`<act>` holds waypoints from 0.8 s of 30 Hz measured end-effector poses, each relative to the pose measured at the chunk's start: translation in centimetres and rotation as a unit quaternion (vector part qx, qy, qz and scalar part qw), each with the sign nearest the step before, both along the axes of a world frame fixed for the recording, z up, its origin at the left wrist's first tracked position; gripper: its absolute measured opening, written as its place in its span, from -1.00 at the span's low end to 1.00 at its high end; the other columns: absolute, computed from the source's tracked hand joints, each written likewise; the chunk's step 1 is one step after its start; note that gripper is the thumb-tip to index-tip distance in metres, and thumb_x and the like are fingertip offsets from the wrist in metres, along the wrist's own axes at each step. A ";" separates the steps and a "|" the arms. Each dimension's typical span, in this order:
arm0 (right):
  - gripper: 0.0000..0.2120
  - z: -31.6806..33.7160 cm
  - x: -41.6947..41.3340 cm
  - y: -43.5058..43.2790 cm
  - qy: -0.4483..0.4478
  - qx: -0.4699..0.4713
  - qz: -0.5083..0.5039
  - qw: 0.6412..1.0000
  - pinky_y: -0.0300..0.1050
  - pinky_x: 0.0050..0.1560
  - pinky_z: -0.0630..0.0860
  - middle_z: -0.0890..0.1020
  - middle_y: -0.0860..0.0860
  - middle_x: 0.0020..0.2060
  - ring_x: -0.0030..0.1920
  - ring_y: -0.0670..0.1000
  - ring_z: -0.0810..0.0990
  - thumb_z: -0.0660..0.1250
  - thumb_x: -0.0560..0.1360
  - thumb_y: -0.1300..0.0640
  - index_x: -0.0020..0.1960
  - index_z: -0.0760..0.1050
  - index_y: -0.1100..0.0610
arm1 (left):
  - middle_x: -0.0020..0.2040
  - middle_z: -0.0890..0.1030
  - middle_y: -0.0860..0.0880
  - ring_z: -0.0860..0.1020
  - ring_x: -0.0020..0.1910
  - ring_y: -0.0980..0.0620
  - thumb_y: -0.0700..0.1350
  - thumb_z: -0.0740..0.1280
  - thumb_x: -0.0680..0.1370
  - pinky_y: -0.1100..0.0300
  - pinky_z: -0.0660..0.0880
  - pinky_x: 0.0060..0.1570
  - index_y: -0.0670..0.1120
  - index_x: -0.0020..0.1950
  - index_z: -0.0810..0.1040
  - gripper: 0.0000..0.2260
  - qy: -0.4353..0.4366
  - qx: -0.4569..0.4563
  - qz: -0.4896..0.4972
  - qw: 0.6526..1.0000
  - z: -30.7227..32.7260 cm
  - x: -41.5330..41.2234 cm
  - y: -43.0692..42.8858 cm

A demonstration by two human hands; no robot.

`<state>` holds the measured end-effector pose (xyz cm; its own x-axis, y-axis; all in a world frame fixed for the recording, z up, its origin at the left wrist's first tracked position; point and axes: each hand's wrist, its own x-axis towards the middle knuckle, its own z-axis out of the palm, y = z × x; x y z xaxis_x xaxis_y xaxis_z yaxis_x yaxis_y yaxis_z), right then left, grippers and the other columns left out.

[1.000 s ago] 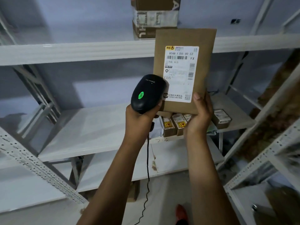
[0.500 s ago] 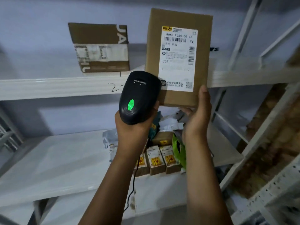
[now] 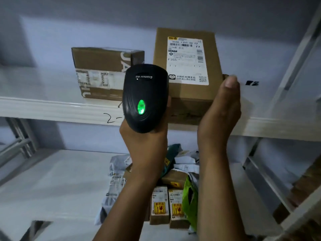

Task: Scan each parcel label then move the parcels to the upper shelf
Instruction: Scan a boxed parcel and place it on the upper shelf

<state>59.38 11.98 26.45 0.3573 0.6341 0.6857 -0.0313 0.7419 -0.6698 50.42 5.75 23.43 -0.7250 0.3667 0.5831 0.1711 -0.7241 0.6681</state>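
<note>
White upper shelf stands before a pale wall.

Taped box on upper shelf; parcel heap on lower shelf
</note>
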 end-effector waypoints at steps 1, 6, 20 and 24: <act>-0.57 0.3 0.0 0.5 -0.007 0.004 0.011 1.000 -0.06 -0.17 0.46 0.53 -0.24 -0.27 -0.25 -0.23 0.47 0.04 0.61 -0.26 0.02 0.46 0.06 | -0.23 0.65 0.08 0.66 -0.17 -0.15 0.00 0.58 0.47 0.15 0.56 -0.21 -0.04 0.03 0.66 -0.78 0.011 -0.010 0.015 1.000 0.6 -0.1 0.4; -0.52 0.6 -0.3 2.9 -0.106 -0.036 0.061 0.992 -0.46 -0.09 0.48 0.63 -0.22 0.01 -0.04 -0.38 0.59 0.25 0.61 -0.18 0.39 0.46 0.11 | -0.23 0.69 0.08 0.66 -0.17 0.18 -0.30 0.52 0.47 0.21 0.61 -0.21 0.04 -0.07 0.65 -0.77 0.065 -0.105 0.039 0.992 1.6 -1.4 2.3; -0.46 1.7 -1.2 5.1 -0.317 -0.131 0.012 0.939 0.04 0.13 0.49 0.63 -0.13 0.20 0.21 0.08 0.60 0.35 0.54 -0.30 0.41 0.38 -0.09 | 0.00 0.70 0.07 0.64 0.04 0.13 0.00 0.56 0.33 -0.05 0.53 0.28 -0.23 0.34 0.59 -0.37 -0.053 0.011 0.004 0.998 2.7 -10.5 -0.2; -0.46 2.2 -0.9 6.3 -0.315 -0.139 0.070 0.936 0.16 0.24 0.55 0.61 -0.14 0.15 0.19 0.07 0.61 0.41 0.52 -0.24 0.41 0.39 -0.08 | -0.21 0.63 0.20 0.58 -0.08 0.14 -0.04 0.45 0.45 -0.16 0.46 0.26 -0.26 0.38 0.55 -0.45 -0.044 -0.001 -0.074 0.996 4.2 -14.3 -1.0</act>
